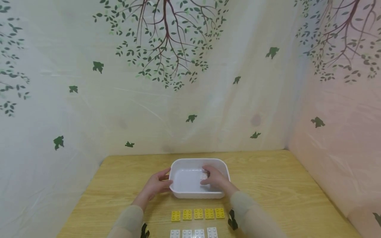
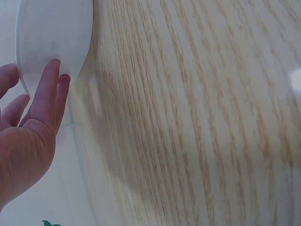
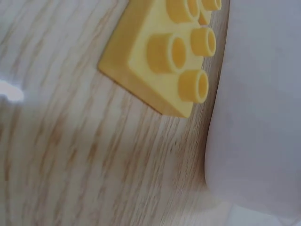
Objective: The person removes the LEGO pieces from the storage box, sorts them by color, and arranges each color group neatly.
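A white rectangular plastic bin (image 1: 190, 195) stands on the wooden table. My left hand (image 1: 157, 183) is at the bin's left end; in the left wrist view its fairly straight fingers (image 2: 47, 89) touch the outer wall. My right hand (image 1: 216, 178) reaches over the right rim into the bin. Between its thumb and fingers it pinches a white toy brick (image 1: 203, 176), partly hidden by the hand. A row of several yellow toy bricks (image 1: 198, 214) lies in front of the bin, one yellow brick (image 3: 164, 61) showing large in the right wrist view.
Nearer me, several white toy bricks (image 1: 187, 233) form a second row, cut off by the frame's bottom edge. Behind the wooden table (image 1: 268, 172) hangs a pale curtain (image 1: 148, 99) printed with branches and leaves, and it runs along both sides too.
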{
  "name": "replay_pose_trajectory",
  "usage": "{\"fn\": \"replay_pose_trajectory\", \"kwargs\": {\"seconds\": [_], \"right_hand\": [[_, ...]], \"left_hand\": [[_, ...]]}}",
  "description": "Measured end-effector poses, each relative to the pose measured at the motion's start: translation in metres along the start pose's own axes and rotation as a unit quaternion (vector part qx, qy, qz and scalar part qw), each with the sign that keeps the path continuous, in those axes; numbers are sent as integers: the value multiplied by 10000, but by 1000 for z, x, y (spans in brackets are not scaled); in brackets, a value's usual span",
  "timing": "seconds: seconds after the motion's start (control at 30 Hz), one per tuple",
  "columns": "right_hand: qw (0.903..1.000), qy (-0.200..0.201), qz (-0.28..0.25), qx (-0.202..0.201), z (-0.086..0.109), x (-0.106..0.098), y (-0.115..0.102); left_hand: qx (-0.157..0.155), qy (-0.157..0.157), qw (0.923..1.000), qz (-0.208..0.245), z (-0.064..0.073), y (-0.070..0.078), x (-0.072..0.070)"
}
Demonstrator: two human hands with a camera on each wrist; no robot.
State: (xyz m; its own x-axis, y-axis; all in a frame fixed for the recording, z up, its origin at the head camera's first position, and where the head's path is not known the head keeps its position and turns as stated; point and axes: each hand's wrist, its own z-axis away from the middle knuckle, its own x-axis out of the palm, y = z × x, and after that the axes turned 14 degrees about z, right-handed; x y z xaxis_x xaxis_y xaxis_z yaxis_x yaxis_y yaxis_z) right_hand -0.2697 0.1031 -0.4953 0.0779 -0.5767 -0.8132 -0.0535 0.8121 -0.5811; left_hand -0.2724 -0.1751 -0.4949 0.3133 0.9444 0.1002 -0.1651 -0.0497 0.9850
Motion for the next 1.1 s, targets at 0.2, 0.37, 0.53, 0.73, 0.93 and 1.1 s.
{"fn": "replay_pose_trajectory", "kwargs": {"seconds": [0.2, 0.37, 0.53, 0.73, 0.93, 1.1], "right_hand": [[9998, -192, -68, -65, 2, 3, -1], [9999, -131, -31, -102, 4, 6, -1], [10000, -9, 48, 44, 4, 9, 0], [9995, 178, 243, 68, 6, 10, 1], [9986, 406, 324, -73, 11, 11, -1], [9975, 466, 527, -79, 13, 16, -1]], "left_hand": [[4, -29, 10000, -20, 4, -1, 0], [3, -51, 10000, 8, 7, -3, 0], [-15, -86, 9999, -49, 9, -5, -1], [18, -149, 9999, -60, 13, -6, 0], [41, -114, 9999, -67, 18, -5, 1], [50, -83, 9999, -72, 21, -6, 1]]}}
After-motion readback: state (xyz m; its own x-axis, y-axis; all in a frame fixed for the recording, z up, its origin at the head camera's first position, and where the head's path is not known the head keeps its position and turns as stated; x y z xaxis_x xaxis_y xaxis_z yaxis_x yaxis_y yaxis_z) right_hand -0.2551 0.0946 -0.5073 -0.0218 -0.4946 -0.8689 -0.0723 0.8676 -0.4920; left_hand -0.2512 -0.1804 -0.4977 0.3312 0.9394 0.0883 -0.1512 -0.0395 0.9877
